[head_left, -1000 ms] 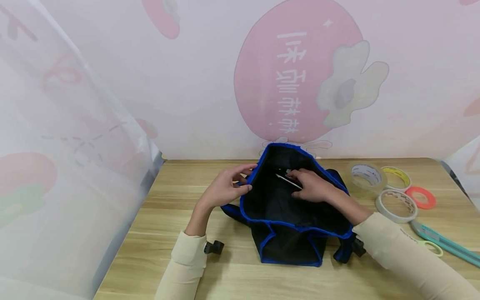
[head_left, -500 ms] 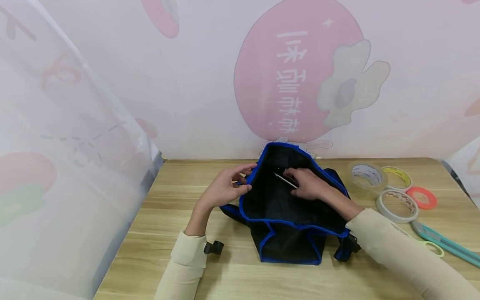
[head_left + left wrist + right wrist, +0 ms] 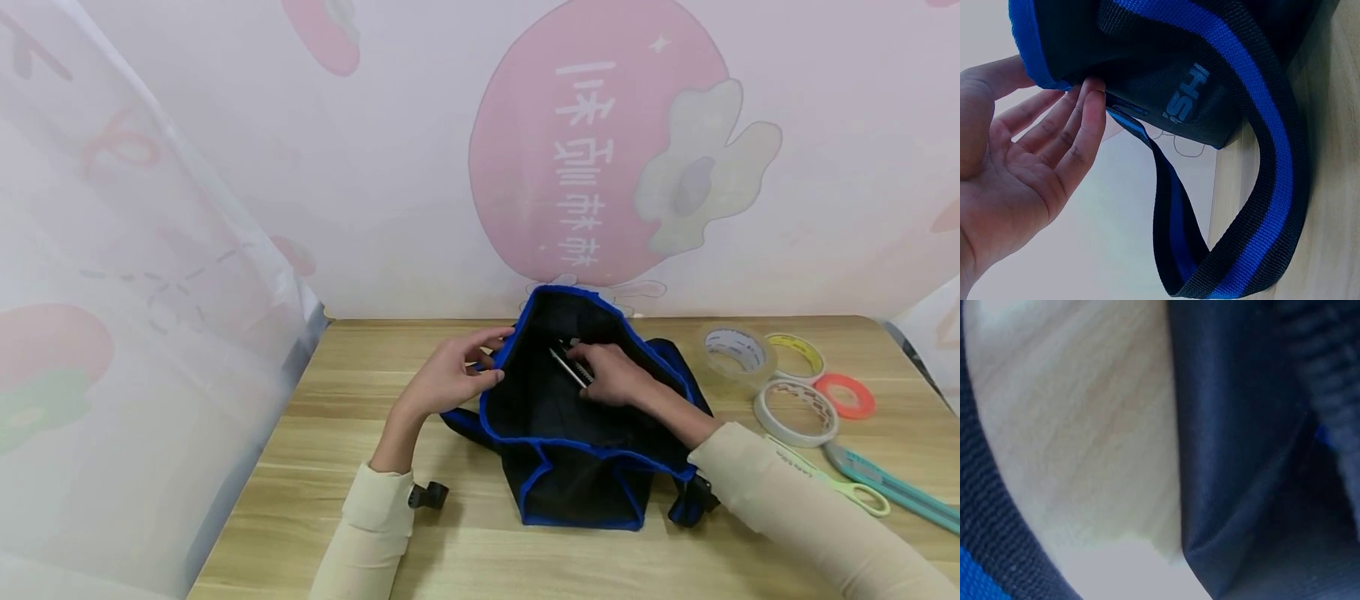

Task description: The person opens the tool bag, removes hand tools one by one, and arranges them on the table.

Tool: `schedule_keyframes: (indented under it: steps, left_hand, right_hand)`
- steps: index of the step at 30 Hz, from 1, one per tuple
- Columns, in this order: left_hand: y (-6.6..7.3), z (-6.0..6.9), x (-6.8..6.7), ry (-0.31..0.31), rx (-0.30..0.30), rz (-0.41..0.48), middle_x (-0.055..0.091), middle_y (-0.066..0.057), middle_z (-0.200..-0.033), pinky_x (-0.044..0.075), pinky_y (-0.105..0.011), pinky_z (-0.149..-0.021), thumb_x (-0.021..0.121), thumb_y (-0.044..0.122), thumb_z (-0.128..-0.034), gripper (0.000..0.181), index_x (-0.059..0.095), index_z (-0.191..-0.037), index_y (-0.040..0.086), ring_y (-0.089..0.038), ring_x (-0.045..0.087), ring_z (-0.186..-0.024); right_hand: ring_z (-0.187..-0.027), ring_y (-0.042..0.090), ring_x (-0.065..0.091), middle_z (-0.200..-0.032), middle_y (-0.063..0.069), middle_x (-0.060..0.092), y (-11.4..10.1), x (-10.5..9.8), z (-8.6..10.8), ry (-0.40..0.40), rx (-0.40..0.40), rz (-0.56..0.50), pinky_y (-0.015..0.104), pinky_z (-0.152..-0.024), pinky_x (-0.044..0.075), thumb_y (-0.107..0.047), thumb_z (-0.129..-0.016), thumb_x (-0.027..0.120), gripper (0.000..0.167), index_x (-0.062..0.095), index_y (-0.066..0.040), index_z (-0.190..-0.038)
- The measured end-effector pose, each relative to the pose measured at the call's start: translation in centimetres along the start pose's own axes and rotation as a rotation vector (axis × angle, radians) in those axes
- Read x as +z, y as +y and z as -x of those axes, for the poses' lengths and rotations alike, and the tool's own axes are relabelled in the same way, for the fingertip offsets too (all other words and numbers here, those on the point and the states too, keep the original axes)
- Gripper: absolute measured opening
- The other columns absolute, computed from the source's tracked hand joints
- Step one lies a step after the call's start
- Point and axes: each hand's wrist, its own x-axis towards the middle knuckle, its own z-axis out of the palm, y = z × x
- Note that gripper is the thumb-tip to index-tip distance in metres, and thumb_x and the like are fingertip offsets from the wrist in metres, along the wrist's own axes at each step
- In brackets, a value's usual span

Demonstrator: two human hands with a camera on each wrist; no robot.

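A black tool bag with blue trim [image 3: 592, 492] stands on the table with its mouth held wide. My left hand [image 3: 453, 375] grips the left rim, thumb at the edge and fingers on the outside; the left wrist view shows those fingers [image 3: 1063, 134] against the bag's side, beside its black-and-blue strap [image 3: 1272, 156]. Inside the bag, my right hand [image 3: 618, 375] holds a slim silver pen [image 3: 570, 367] with a pointed tip. Something dark lies alongside the pen, partly hidden by the fingers. The right wrist view has the bag's black side [image 3: 1229, 425] but not the hand.
Right of the bag lie a clear tape roll [image 3: 735, 354], a yellow-cored roll [image 3: 798, 358], a white roll [image 3: 797, 412] and an orange ring [image 3: 845, 396]. A teal utility knife [image 3: 892, 483] and light green scissors [image 3: 862, 496] lie nearer, the scissors partly under the right sleeve.
My right hand has shifted slightly left and nearer within the bag, and the pen now points more steeply. More of the scissors shows beside the sleeve. The left hand stays on the rim.
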Motion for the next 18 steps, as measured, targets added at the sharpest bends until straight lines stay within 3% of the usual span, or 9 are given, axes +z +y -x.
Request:
schedule_keyframes:
  steps: [3,11,18]
  left_hand:
    - [0.0,0.0,0.0,-0.001,-0.008,0.008,0.067,-0.017,-0.142,0.063,-0.038,-0.089,0.074,0.005,-0.0987,0.062,0.055,-0.158,0.012,-0.028,0.073,-0.108]
    - [0.1,0.0,-0.1,0.000,-0.010,0.019,0.067,-0.018,-0.142,0.063,-0.039,-0.091,0.074,0.005,-0.0987,0.062,0.055,-0.158,0.012,-0.028,0.073,-0.109]
    - [0.1,0.1,0.0,-0.001,-0.012,0.019,0.066,-0.018,-0.143,0.063,-0.041,-0.092,0.074,0.006,-0.0987,0.062,0.054,-0.158,0.012,-0.029,0.072,-0.109]
  right_hand:
    - [-0.105,0.029,0.067,-0.125,0.021,0.072,-0.2,0.0,0.0,-0.016,0.025,-0.011,0.046,-0.089,0.057,-0.010,-0.086,0.087,0.060,0.066,0.001,-0.141]
    - [-0.108,0.028,0.066,-0.122,0.016,0.073,-1.0,-0.7,1.2,-0.034,0.057,-0.038,0.043,-0.087,0.056,-0.014,-0.087,0.086,0.053,0.071,-0.003,-0.137]
    - [-0.104,0.027,0.070,-0.121,0.016,0.076,-1.4,-1.7,2.7,-0.022,0.029,-0.084,0.045,-0.087,0.058,-0.013,-0.088,0.083,0.045,0.075,-0.003,-0.131]
